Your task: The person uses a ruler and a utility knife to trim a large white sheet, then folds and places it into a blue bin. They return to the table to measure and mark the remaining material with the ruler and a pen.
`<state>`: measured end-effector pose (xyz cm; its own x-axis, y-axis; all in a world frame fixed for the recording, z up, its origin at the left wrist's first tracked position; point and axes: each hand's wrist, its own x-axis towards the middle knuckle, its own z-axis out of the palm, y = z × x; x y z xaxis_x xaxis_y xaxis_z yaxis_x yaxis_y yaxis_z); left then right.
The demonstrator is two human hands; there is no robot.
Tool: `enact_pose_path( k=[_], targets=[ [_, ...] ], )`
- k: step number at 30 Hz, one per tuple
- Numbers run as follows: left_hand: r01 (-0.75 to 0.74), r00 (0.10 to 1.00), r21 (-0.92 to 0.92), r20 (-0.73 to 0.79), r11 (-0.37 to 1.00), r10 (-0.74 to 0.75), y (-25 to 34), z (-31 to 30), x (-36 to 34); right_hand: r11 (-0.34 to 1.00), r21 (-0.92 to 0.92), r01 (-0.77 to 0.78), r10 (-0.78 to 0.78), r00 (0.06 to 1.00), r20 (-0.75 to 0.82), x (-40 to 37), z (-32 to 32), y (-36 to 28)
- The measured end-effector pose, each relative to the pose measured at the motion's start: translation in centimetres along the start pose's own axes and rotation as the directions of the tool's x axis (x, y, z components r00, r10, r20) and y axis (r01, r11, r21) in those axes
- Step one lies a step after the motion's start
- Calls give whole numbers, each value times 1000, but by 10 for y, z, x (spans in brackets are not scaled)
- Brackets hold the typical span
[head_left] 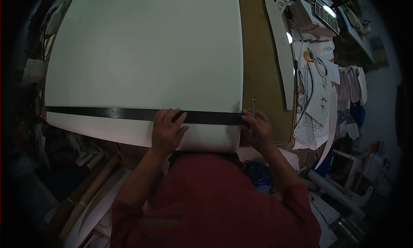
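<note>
A long black straightedge (97, 112) lies across a large white sheet (142, 45), close to its near edge. My left hand (167, 129) rests on the straightedge near its middle, fingers spread and pressing down flat. At the straightedge's right end is my right hand (260, 126), its fingers closed around a thin metal rod-like tool (254, 105) that points away from me. The fingertips of that hand also come right up to the straightedge's end. Below the straightedge, the sheet's near part (208, 137) curves down over the table edge toward my body.
Brown board (260, 63) shows right of the sheet, with a long white strip (279, 54) on it. Farther right lie paper patterns (320, 97), a tape roll (308, 55) and a calculator (327, 15). Rolled material (88, 200) stands at the lower left.
</note>
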<state>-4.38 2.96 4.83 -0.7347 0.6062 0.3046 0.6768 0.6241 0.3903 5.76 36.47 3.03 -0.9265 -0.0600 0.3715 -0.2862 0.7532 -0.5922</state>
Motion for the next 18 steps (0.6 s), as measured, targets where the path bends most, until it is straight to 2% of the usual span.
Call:
enact_pose_path(
  k=[5,10,18],
  targets=[
    [-34,999,-61,6,998,35,-11,5,15,1000,13,-6,5,998,68,-4,-2,8],
    [-24,1000,-123,-9,992,23,-15,9,16,1000,-18,-2,3,999,49,-6,1,8],
    [-28,999,-96,14,995,29,-19,12,15,999,6,-42,41,997,66,-7,1,9]
  ],
)
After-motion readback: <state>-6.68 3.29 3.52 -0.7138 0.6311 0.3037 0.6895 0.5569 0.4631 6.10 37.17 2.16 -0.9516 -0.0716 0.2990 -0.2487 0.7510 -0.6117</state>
